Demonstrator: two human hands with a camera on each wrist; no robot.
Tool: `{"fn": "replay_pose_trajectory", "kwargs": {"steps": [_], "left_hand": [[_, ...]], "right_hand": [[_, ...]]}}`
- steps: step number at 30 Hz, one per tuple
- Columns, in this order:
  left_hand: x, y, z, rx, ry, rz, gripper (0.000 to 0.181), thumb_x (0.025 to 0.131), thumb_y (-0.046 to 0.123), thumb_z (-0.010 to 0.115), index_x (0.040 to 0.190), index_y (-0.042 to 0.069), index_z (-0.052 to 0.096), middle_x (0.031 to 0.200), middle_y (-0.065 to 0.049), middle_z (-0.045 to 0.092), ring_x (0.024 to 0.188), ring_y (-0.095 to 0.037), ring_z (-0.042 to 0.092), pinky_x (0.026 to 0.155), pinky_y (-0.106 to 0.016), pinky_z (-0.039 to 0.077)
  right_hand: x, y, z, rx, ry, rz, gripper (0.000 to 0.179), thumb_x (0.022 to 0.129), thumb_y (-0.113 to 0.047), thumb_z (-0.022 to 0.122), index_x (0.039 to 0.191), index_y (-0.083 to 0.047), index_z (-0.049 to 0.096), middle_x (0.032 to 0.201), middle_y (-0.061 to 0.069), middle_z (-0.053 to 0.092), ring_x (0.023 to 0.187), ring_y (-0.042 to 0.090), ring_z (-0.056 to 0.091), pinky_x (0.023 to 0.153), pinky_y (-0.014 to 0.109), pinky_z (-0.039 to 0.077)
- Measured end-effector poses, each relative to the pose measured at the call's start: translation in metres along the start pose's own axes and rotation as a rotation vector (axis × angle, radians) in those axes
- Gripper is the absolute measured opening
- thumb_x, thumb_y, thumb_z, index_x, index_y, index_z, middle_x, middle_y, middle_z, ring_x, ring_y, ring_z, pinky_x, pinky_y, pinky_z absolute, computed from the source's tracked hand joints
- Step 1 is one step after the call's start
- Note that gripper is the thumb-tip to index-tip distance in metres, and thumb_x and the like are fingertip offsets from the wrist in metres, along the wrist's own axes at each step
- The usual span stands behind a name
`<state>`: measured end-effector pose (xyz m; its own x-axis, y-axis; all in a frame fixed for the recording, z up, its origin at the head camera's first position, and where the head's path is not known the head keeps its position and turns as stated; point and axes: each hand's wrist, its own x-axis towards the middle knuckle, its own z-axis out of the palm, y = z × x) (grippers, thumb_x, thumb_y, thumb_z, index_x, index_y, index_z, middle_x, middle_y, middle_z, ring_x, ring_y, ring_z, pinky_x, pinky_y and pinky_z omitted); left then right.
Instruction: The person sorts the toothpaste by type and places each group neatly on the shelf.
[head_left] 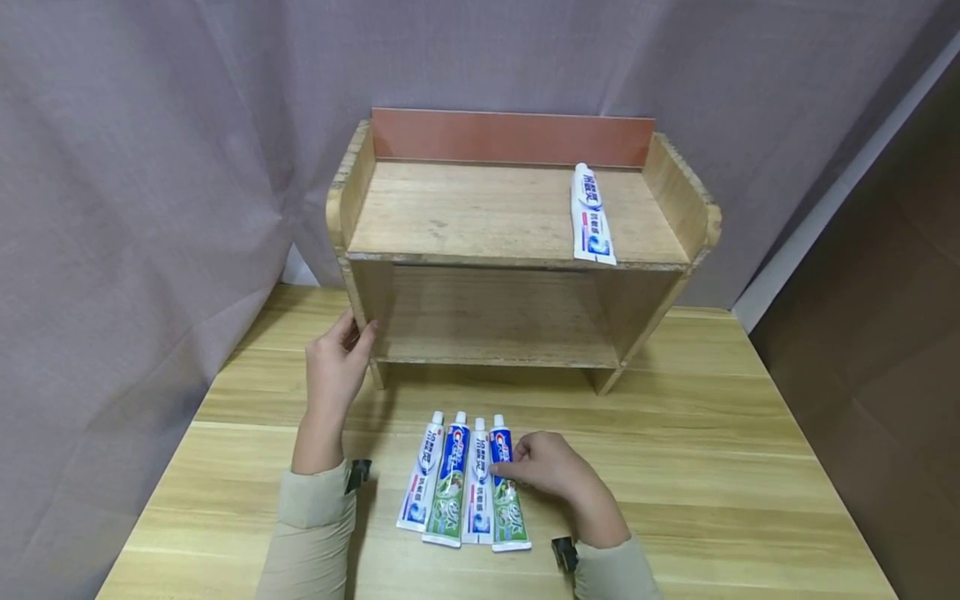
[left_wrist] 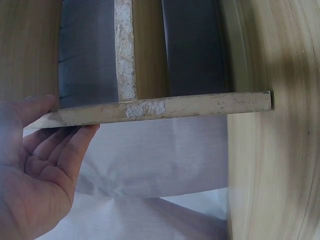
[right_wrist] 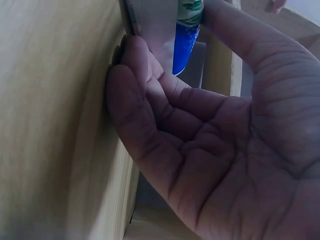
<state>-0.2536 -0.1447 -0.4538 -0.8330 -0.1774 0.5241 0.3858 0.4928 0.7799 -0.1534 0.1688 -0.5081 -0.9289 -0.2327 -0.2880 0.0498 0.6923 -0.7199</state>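
My left hand (head_left: pixel 337 360) grips the left side panel of a small wooden shelf (head_left: pixel 472 208), thumb on the inner face and fingers on the outer, as the left wrist view also shows. My right hand (head_left: pixel 551 467) pinches a blue-and-green toothpaste tube (head_left: pixel 510 512), thumb across its top and curled fingers at its right edge. That tube lies rightmost in a row on the table. Beside it are a white toothpaste tube (head_left: pixel 478 492), another blue-and-green tube (head_left: pixel 449 492) and a second white tube (head_left: pixel 422 475), caps toward the shelf.
On the shelf's upper board, right of centre, lies another white toothpaste tube (head_left: pixel 591 215), its flat end at the front edge. The shelf stands at the back of the wooden table (head_left: pixel 712 467). Grey cloth (head_left: pixel 150 167) hangs behind it.
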Motion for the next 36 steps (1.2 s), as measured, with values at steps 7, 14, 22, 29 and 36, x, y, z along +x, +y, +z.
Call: {"fn": "replay_pose_trajectory", "kwargs": {"steps": [7,14,22,29,36], "left_hand": [[0.0002,0.0008,-0.0004,0.006,-0.004,-0.003,0.031,0.097,0.016,0.069,0.126,0.007,0.07,0.116,-0.018,0.071,0.099,-0.032,0.073,0.081,-0.031,0.063],[0.0002,0.0014,-0.0003,0.007,0.0,0.002,0.03,0.096,0.016,0.07,0.125,0.007,0.071,0.114,-0.018,0.071,0.099,-0.031,0.073,0.08,-0.031,0.063],[0.0003,0.0016,-0.0007,0.013,0.001,-0.008,0.029,0.096,0.017,0.07,0.124,0.007,0.071,0.113,-0.018,0.072,0.098,-0.03,0.073,0.08,-0.032,0.063],[0.0003,0.0009,-0.0006,0.008,0.002,-0.007,0.029,0.096,0.016,0.07,0.124,0.008,0.071,0.113,-0.017,0.072,0.099,-0.03,0.073,0.08,-0.03,0.063],[0.0006,0.0016,-0.0011,0.006,-0.002,-0.01,0.029,0.096,0.017,0.07,0.124,0.009,0.072,0.112,-0.016,0.072,0.099,-0.029,0.073,0.081,-0.03,0.063]], "right_hand": [[0.0003,0.0001,0.0007,-0.002,0.002,0.012,0.044,0.081,-0.042,0.083,0.065,-0.011,0.056,0.054,-0.006,0.046,0.048,0.009,0.039,0.043,0.02,0.031],[0.0019,0.0021,0.0016,-0.007,0.007,0.019,0.041,0.081,-0.04,0.083,0.067,-0.01,0.058,0.056,-0.005,0.049,0.049,0.01,0.041,0.044,0.02,0.033],[0.0016,0.0005,0.0027,-0.01,0.015,0.025,0.037,0.081,-0.035,0.083,0.07,-0.009,0.059,0.059,-0.003,0.052,0.051,0.01,0.043,0.045,0.019,0.035],[0.001,-0.0017,0.0046,-0.038,0.034,0.034,0.032,0.079,-0.028,0.082,0.069,-0.01,0.057,0.06,-0.003,0.051,0.052,0.011,0.043,0.046,0.02,0.035],[0.0025,-0.0007,0.0059,-0.057,0.045,0.036,0.033,0.078,-0.029,0.08,0.065,-0.011,0.054,0.058,-0.004,0.047,0.051,0.01,0.041,0.044,0.02,0.033]]}}
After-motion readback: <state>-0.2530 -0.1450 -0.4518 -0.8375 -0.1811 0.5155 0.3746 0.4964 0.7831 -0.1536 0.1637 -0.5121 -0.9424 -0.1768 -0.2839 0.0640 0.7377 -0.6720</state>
